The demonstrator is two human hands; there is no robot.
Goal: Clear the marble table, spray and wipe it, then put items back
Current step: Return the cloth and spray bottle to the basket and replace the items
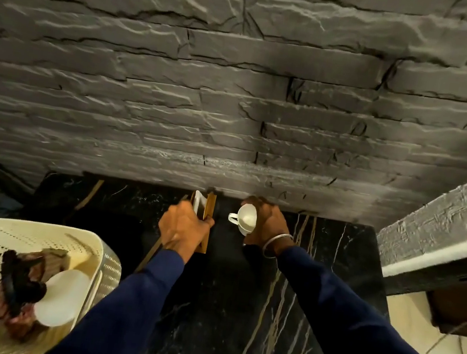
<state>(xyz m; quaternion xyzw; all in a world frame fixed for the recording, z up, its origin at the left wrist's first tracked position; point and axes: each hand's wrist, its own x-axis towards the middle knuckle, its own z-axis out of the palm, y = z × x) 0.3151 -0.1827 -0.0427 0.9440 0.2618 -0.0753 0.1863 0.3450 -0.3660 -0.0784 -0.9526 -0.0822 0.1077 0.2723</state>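
Reaching toward twelve o'clock with both hands, up against the stone wall (pixel 238 87) at the far edge of the bench (pixel 333 266). Gripping a wooden holder (pixel 209 208) with the left hand (pixel 182 225), fingers wrapped round its near end; a white card or plate (pixel 198 202) standing inside it, which one hard to tell. Clasping a white cup (pixel 246 218) with the right hand (pixel 266 223), fingers curled over the far side, cup tilted with mouth facing back at six o'clock and handle pointing to nine o'clock; possibly a second cup nested beneath, hard to be sure. Wearing a thin bangle (pixel 276 240) at the right wrist.

Holding both pieces slightly apart, probably to move two in one trip without knocking them together. Keeping a cream perforated basket (pixel 101 254) at eight o'clock, just beside the bench edge, likely as the drop spot: already carrying a white plate (pixel 60 299) and a dark brownish item (pixel 22 282), unclear what.

Showing no other loose items on the dark veined marble, so judging either the clearing nearly finished or the putting-back under way. Seeing no spray or cloth in view.
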